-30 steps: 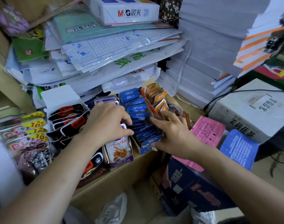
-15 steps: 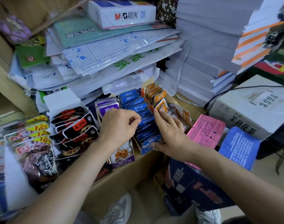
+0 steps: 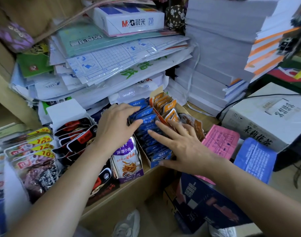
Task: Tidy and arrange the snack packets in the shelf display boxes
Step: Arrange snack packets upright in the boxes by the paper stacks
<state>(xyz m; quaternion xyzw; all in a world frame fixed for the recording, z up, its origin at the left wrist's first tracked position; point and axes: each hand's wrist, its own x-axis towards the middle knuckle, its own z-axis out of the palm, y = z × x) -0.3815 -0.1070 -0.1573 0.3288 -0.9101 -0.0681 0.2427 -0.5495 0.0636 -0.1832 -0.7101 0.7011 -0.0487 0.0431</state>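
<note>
Several display boxes of snack packets stand side by side on a wooden shelf (image 3: 115,195). The blue packets (image 3: 147,117) fill the middle box, with purple packets (image 3: 127,159) to their left, black-and-red packets (image 3: 76,134) further left and orange packets (image 3: 166,106) to the right. My left hand (image 3: 115,127) lies with straight fingers on the far blue packets. My right hand (image 3: 184,147) is spread flat over the near blue packets, its thumb at the box's front edge and its fingers touching the row.
Stacks of paper and plastic-wrapped sheets (image 3: 112,65) pile up behind the boxes. A white carton (image 3: 269,117) stands at right, pink (image 3: 221,141) and blue (image 3: 255,158) packs beside it. Large packets (image 3: 31,161) sit at left. A dark box (image 3: 208,202) is below the shelf edge.
My left hand moved from the purple packets to the blue row and uncurled its fingers. My right hand slid left and spread flat over the blue packets.
</note>
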